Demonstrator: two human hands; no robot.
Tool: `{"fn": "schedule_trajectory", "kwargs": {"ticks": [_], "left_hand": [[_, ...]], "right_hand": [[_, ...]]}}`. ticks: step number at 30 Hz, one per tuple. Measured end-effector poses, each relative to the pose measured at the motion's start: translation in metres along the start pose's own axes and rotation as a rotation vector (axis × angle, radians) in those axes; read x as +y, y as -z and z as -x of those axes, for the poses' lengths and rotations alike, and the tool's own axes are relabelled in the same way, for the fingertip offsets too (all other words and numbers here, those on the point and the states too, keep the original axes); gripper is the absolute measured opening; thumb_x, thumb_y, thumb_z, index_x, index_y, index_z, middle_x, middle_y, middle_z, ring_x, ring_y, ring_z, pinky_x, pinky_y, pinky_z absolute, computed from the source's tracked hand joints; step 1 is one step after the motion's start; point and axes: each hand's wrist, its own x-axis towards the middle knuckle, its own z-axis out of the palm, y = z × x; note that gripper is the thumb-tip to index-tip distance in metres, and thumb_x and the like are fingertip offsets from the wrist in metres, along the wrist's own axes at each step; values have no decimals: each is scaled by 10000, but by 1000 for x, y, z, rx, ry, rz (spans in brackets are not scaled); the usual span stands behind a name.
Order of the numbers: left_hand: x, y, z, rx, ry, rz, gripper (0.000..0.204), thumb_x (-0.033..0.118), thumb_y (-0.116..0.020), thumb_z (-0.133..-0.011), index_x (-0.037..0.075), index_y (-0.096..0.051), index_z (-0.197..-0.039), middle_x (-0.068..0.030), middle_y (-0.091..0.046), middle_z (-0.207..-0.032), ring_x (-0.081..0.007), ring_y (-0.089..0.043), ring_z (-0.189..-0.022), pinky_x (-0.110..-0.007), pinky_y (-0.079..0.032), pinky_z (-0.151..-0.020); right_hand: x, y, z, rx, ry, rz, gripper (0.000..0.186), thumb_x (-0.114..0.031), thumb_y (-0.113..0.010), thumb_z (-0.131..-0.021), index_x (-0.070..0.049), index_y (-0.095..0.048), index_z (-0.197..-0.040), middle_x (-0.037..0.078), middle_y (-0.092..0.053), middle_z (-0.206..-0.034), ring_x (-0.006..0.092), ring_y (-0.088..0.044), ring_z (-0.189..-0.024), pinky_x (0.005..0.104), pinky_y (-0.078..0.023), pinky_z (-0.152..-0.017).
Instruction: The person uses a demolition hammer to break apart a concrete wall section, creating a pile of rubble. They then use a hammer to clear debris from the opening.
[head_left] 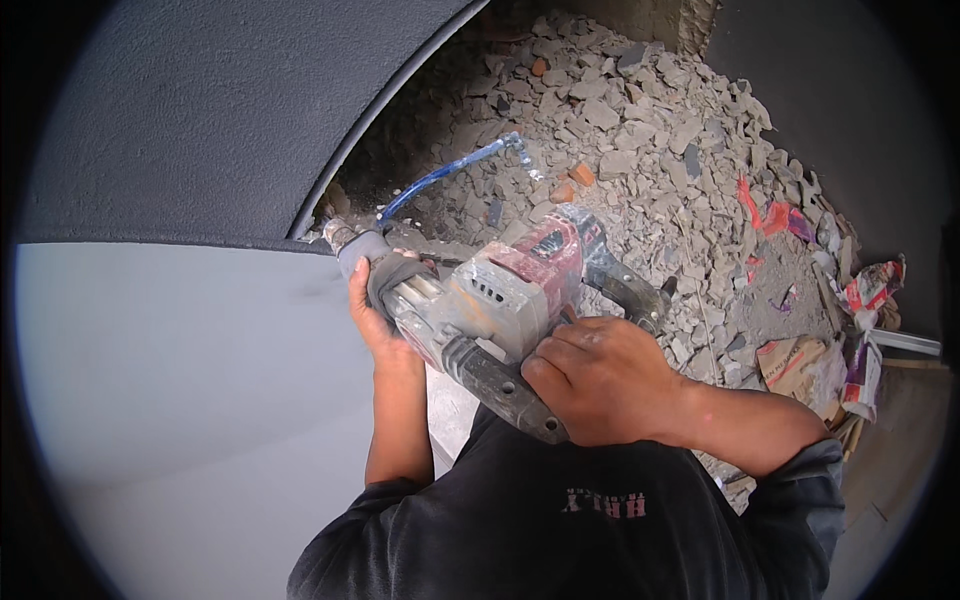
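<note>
A dusty red and grey demolition hammer [515, 285] lies slantwise across my front, its nose up and to the left. My left hand [375, 315] supports the nose end from below, fingers wrapped about the grey collar [370, 255]. The tip is close to the lower corner of the dark wall edge. My right hand [600, 380] is closed against the hammer's housing, beside a black handle [505, 390] that points toward me. A second black handle [630, 285] sticks out at the rear. The right fingertips are partly hidden behind the housing.
A large heap of broken rubble [640, 150] spreads ahead and right. Over it lies a blue hose [450, 172]. Torn red and white packaging [872, 290] sits at the right. A dark textured wall [200, 120] and a pale grey surface [190, 400] fill the left.
</note>
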Motion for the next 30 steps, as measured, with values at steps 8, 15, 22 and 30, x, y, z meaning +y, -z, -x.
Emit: {"fn": "schedule_trajectory", "kwargs": {"ticks": [8, 15, 22, 30], "left_hand": [[-6, 6, 6, 54, 18, -38, 476, 396, -683, -868, -36, -599, -1049, -178, -647, -937, -328, -656, -888, -462, -554, -883], [10, 5, -6, 18, 1, 51, 464, 403, -681, -873, -31, -610, -1022, -167, -654, -912, -326, -648, -871, -435, -553, -854], [8, 2, 0, 69, 6, -123, 429, 388, -673, -890, -20, -619, -1010, -181, -675, -898, -336, -661, -830, -435, -563, -822], [5, 7, -3, 85, 66, -20, 449, 359, -676, -878, -43, -575, -1048, -176, -644, -936, -322, -646, -853, -450, -552, -852]], "right_hand": [[-5, -16, 19, 27, -2, 8, 136, -152, -621, -745, -24, -599, -786, 87, -599, -741, 239, -644, -652, 357, -519, -609], [-18, -17, -9, -21, 12, 37, 133, -158, -625, -719, -37, -575, -741, 95, -587, -686, 246, -635, -595, 364, -510, -578], [0, -26, 12, 132, -19, -62, 129, -122, -604, -776, -6, -601, -831, 133, -608, -744, 280, -659, -666, 401, -522, -629], [-7, -33, 17, 39, -26, -79, 163, -161, -594, -783, -3, -609, -821, 138, -640, -788, 258, -665, -687, 381, -519, -625]]}}
